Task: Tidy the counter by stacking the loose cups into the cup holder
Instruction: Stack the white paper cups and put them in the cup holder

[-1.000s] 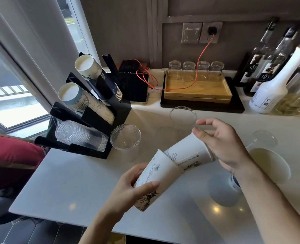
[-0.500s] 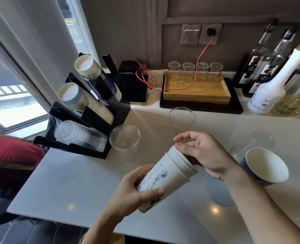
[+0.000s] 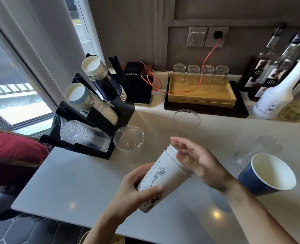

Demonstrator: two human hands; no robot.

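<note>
Two white paper cups with dark line drawings [image 3: 160, 180], nested one inside the other, are held tilted above the pale grey table [image 3: 71, 184], rims pointing up and away. The left hand [image 3: 136, 192] grips the lower part of the stack, thumb across the front and fingers curled behind. The right hand [image 3: 196, 161] lies flat against the rim end with its fingers straight and close together, gripping nothing. At the table's left edge stands the black tiered cup holder [image 3: 100, 120], its slots carrying slanted rows of paper cups and, lowest, clear plastic ones. A clear plastic cup [image 3: 128, 140] stands upright just beside the holder; another [image 3: 186, 119] stands farther back. To the right a blue paper cup with a white inside [image 3: 267, 175] leans (whether something props it I cannot tell), and a clear cup [image 3: 258, 152] lies on its side behind it.
</note>
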